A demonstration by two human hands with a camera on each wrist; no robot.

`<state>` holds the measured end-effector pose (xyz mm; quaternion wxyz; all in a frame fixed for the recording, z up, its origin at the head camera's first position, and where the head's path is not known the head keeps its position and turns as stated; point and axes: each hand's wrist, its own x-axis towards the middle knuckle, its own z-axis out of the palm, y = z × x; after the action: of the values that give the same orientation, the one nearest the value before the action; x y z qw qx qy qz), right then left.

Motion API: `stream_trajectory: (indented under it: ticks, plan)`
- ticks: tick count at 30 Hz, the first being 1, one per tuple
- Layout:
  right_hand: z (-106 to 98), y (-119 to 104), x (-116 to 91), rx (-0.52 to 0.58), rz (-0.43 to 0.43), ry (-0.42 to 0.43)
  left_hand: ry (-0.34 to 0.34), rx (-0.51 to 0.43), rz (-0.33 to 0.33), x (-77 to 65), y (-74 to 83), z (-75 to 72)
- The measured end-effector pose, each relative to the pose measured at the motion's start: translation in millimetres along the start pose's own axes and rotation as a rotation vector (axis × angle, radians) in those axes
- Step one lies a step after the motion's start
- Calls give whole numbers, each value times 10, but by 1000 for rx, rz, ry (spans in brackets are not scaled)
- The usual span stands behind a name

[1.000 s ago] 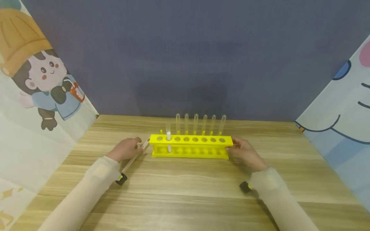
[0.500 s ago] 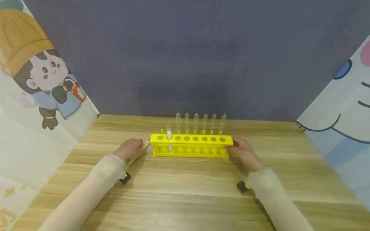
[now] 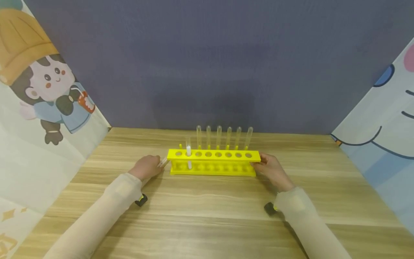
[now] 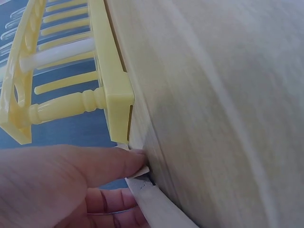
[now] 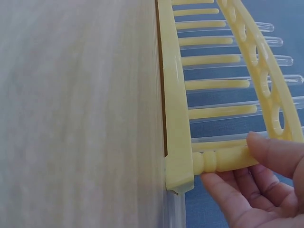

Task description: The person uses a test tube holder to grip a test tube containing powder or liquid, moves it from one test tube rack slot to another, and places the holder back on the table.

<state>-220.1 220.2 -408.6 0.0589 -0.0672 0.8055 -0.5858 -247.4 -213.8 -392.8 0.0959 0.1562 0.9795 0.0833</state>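
Head view: a yellow rack (image 3: pixel 213 159) stands upright on the desk (image 3: pixel 207 219), its long side facing the person. A tube with white contents (image 3: pixel 189 151) stands in the rack's second hole from the left. Behind the rack's top plate, six clear tubes (image 3: pixel 219 135) rise in a row, and a bare peg (image 3: pixel 180 146) shows at its left end. The left hand (image 3: pixel 146 167) is just beside the rack's left end, holding a pale flat tool (image 3: pixel 163 162). The right hand (image 3: pixel 272 172) grips the rack's right end. Behind the rack is a dark blue panel (image 3: pixel 207 72); well to its left is a cartoon figure (image 3: pixel 53 79).

Left wrist view: below the rack's end post (image 4: pixel 66 106), the thumb and curled fingers pinch the pale tool, whose tip lies near the rack's base corner. The white tube crosses between the rack's top plate and base.

Right wrist view: thumb and fingers close around the rack's other end post (image 5: pixel 225 159). Clear tubes sit over the pegs along the rack's far side.
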Motion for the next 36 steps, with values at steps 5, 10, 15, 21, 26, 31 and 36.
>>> stream_trajectory:
  ticks: [5,10,15,21,26,31,36]
  plan:
    - [-7,5,4,-7,-2,-6,5,-7,-8,-4,-3,2]
    - [-10,12,1,-33,14,-1,13,-29,-32,-13,-26,6]
    - [-11,5,-6,-43,21,-5,65,-42,-19,-50,-106,-25]
    - [-9,-12,-7,-45,19,-6,154,-79,1,-119,-198,-140]
    - [-8,-24,-15,-53,22,-6,188,-90,-4,-162,-234,-239]
    - [-9,-27,-20,-59,19,-5,266,-72,33,-206,-238,-305]
    - [-8,-24,-21,-53,15,-1,331,-74,61,-256,-185,-375]
